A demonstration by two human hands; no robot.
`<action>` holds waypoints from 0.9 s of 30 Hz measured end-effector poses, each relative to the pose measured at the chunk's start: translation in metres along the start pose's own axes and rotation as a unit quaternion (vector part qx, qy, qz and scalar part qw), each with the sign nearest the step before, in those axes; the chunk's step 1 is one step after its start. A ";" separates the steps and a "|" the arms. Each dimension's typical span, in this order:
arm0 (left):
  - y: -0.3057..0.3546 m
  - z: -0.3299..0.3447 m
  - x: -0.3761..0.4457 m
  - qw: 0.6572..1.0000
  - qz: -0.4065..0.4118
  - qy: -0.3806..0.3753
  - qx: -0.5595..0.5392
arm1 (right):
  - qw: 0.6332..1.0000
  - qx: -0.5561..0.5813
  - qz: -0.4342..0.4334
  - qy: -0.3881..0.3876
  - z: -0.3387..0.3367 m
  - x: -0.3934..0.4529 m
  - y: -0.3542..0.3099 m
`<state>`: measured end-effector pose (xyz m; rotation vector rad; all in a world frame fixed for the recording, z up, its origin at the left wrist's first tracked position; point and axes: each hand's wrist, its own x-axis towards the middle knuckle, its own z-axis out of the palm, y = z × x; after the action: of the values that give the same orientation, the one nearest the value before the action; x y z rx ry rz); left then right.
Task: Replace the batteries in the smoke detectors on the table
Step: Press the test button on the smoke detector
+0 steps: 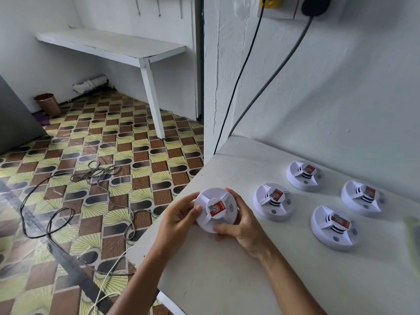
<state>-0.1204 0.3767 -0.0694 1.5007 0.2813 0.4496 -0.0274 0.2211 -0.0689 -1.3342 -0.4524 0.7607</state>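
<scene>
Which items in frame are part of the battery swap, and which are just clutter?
Job: held smoke detector, gripped by left hand and right hand; four smoke detectors on the table.
Clutter: floor cables, copper cup, wall plugs, white bench.

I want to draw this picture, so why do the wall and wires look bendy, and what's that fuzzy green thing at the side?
In the head view, the wide-angle lens bows the wall corner and cables; the green thing at the right edge is too blurred to identify; soft light gives faint shadows beside the resting smoke detectors; the held detector in both hands looks sharp.
</scene>
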 end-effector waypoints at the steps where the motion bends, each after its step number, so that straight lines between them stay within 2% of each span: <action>1: 0.000 0.000 0.000 1.000 0.000 -0.001 0.001 | 1.000 0.001 0.001 -0.003 0.000 0.000 0.000; 27: -0.002 -0.002 0.001 1.000 -0.010 0.006 0.024 | 1.000 0.000 -0.003 -0.007 -0.002 -0.002 -0.002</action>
<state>-0.1202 0.3794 -0.0715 1.5402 0.3179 0.4383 -0.0275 0.2182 -0.0670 -1.3283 -0.4679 0.7649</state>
